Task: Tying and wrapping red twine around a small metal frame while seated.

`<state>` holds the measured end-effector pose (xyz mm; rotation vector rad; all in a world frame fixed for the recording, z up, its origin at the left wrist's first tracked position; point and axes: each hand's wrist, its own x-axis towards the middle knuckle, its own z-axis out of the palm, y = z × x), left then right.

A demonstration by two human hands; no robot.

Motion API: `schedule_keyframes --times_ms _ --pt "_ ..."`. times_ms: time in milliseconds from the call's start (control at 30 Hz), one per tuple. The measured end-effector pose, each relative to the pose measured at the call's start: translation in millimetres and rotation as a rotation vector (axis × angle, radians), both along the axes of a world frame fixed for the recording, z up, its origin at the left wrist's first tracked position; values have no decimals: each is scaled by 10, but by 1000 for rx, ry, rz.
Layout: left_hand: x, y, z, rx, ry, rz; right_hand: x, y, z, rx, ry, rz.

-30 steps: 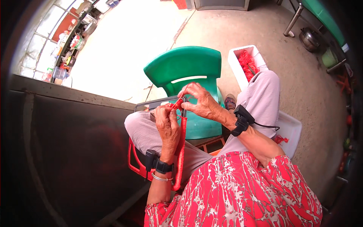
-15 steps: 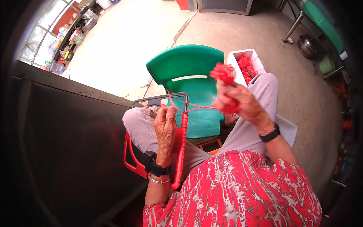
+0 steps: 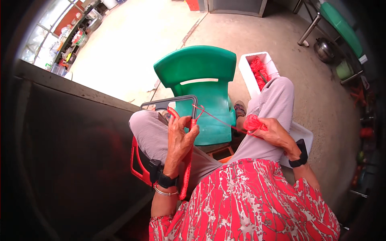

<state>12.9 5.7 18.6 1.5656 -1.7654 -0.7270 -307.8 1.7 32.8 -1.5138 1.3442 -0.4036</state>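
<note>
Winding red string (image 3: 217, 118) onto a dark rectangular frame (image 3: 169, 103) appears to be the step in hand, and it is best done with the line kept taut between the two hands. The frame is gripped by the left hand (image 3: 179, 138), whose fingers are curled round its right-hand bar, where a thick band of wound red cord (image 3: 187, 160) runs down past the wrist. A loose bundle of red string (image 3: 253, 122) is clenched in the right hand (image 3: 275, 132), held above the right thigh, and a single strand is stretched from it across to the frame's upper corner (the strand looks straight, not slack). An even pull is judged to be called for, so that each turn is laid beside the last and not across it.

The frame is rested on the left knee, with a green plastic chair (image 3: 201, 84) standing just beyond it, near enough that the frame's far edge could be knocked against the seat. Open room is left to the right, over the lap. A white box (image 3: 250, 74) holding more red string is set beside the right leg, and a dark wall (image 3: 60, 152) closes off the left side.
</note>
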Motion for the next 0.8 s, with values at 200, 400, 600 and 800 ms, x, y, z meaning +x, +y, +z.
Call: schedule_keyframes --times_ms 200,400,600,800 --pt "29 29 22 67 30 26 827 -310 -138 187 -323 -185" --pt "-8 21 13 89 144 85 1369 -431 -486 710 -911 -140" --pt "30 43 -88 125 286 182 1192 -140 -375 717 -851 -193" --pt "-52 66 -72 -46 -1 112 644 237 -237 824 -759 -136"
